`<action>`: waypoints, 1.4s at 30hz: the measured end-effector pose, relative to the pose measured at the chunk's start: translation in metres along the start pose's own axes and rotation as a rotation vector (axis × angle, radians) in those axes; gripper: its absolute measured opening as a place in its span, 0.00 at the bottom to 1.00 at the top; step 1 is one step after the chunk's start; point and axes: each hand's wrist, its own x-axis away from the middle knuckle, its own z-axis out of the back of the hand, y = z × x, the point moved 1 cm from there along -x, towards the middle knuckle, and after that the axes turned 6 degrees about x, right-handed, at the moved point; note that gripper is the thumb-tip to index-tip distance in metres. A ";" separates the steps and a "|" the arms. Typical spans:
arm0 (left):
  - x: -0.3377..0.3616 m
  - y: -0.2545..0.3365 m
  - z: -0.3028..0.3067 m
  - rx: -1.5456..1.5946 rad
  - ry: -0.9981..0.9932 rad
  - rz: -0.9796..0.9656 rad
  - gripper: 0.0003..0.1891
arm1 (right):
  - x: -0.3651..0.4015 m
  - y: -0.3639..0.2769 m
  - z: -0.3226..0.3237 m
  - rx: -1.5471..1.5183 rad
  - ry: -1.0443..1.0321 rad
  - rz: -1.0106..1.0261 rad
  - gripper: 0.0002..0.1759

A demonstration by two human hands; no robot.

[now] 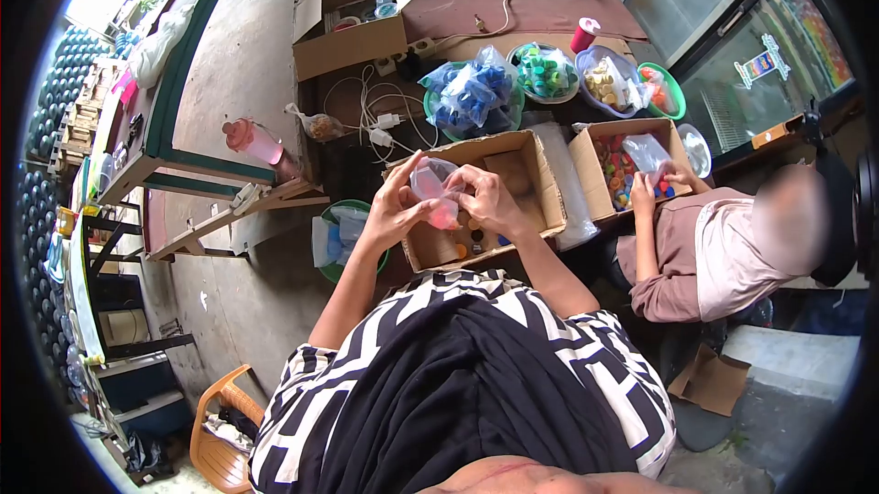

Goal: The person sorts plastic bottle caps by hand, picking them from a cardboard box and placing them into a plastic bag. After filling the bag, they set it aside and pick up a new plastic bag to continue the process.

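Above an open cardboard box [548, 178], both my hands hold a small clear plastic bag [430, 179] with pink-red pieces at its lower end. My left hand [398, 208] has its fingers and thumb around the bag's left side. On the other side, my right hand [490, 203] pinches the plastic near the middle. What exactly the pieces are is too small to tell. Inside the box below lie a few small round caps [476, 236], partly hidden by my hands.
At right, a co-worker [678, 251] handles a clear bag over a box of colourful caps [612, 157]. Tubs with blue bags [472, 91], green pieces [544, 71] and beige pieces [604, 82] stand behind. A green basket [380, 260] sits at left, near white cables [371, 114].
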 end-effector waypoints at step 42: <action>0.006 -0.061 -0.014 -0.181 0.136 0.181 0.12 | -0.028 0.020 0.066 -0.326 0.152 -0.027 0.37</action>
